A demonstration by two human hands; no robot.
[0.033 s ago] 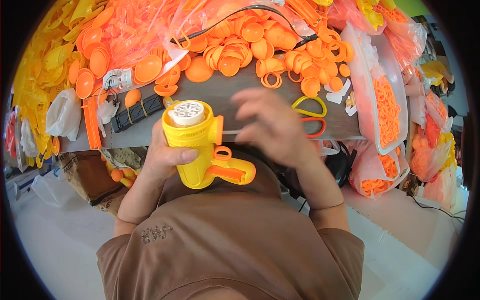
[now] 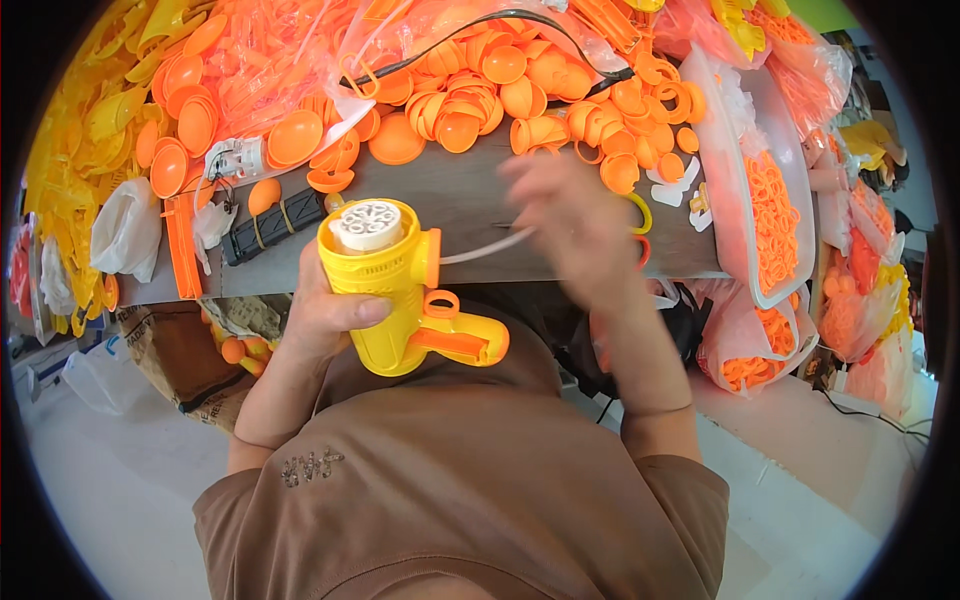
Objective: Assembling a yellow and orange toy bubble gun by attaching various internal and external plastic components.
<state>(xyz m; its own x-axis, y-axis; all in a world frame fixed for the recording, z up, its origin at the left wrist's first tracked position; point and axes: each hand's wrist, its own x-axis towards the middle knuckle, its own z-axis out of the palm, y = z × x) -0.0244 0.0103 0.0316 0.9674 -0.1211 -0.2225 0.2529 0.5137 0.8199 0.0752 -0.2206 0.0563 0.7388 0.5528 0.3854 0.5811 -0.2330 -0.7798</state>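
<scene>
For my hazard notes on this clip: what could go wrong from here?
The thin tube might pull loose from the yellow toy if the blurred right hand tugs it. The toy, its body held only by the left hand, could slip. The scissors, mostly hidden behind the right hand, might get knocked.

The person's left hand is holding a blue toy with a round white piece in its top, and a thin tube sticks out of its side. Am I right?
Not quite: the toy is yellow with orange parts, not blue, as the head view shows. The left hand does hold it, with the round white piece in its top and the thin tube sticking out of its side.
</scene>
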